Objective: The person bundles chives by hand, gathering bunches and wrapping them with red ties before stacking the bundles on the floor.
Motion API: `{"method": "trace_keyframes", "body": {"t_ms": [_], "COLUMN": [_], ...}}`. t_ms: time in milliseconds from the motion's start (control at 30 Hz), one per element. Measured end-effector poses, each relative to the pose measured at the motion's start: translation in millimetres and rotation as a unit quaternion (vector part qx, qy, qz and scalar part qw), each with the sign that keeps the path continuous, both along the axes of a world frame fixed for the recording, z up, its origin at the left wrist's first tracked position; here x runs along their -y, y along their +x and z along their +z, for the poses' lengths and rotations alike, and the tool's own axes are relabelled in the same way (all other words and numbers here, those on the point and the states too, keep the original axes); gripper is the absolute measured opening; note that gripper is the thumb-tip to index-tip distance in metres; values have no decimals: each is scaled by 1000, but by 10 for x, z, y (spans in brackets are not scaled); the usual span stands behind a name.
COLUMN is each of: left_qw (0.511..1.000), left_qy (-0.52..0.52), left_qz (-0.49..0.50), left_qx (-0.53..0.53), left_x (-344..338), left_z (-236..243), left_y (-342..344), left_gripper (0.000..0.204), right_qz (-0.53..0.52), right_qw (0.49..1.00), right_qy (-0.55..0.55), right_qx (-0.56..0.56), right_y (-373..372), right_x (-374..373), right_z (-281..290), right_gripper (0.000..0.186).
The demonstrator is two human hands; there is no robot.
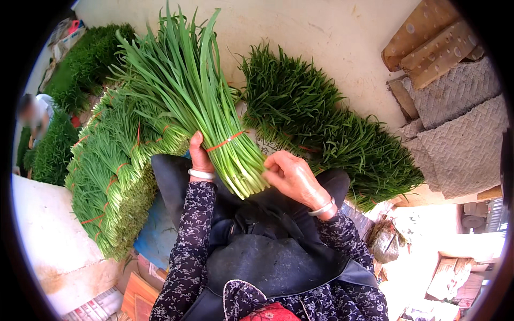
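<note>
A bunch of garlic chives (206, 101) lies over my lap, its long green leaves pointing away and its pale cut ends toward me. An orange-red band (227, 140) is around its lower stems. My left hand (199, 155) holds the bunch from the left and beneath, thumb showing at the side, the other fingers hidden under the stems. At the right of the cut ends is my right hand (293, 176), its fingers curled and pinched together against the outer stems. Whether it grips a stem there is too small to tell.
On the left, many banded bunches (115, 176) are stacked. Loose darker chives (332, 128) lie in a long heap at the right. A black apron (267, 262) covers my lap. Grey woven mats (460, 123) lie at the far right; another person (40, 115) is at the far left.
</note>
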State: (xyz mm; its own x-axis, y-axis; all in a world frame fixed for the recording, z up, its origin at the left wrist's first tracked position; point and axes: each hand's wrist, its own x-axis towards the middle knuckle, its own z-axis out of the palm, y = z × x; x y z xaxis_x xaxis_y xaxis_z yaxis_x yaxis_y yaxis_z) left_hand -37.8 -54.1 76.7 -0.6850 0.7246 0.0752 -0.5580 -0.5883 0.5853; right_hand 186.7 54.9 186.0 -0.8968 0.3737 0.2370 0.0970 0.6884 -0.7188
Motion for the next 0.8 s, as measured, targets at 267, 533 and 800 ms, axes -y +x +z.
{"method": "trace_keyframes", "body": {"t_ms": [267,533,800], "left_qw": [1000,1000,988], "left_qy": [-10,7,-76], "left_qz": [1,-22,-127], "left_qx": [6,14,-35], "left_x": [111,55,-19], "left_z": [27,-205,-110], "left_y": [72,32,217], "left_gripper": [73,74,78], "right_qz": [-16,-29,93], "right_qw": [983,987,943], "right_qy": [-174,-152,-311], "right_qx": [59,39,68], "right_y": [11,12,-199], "right_x": [69,91,-280], "right_z": [0,-84,-338], "right_gripper": [17,18,101]}}
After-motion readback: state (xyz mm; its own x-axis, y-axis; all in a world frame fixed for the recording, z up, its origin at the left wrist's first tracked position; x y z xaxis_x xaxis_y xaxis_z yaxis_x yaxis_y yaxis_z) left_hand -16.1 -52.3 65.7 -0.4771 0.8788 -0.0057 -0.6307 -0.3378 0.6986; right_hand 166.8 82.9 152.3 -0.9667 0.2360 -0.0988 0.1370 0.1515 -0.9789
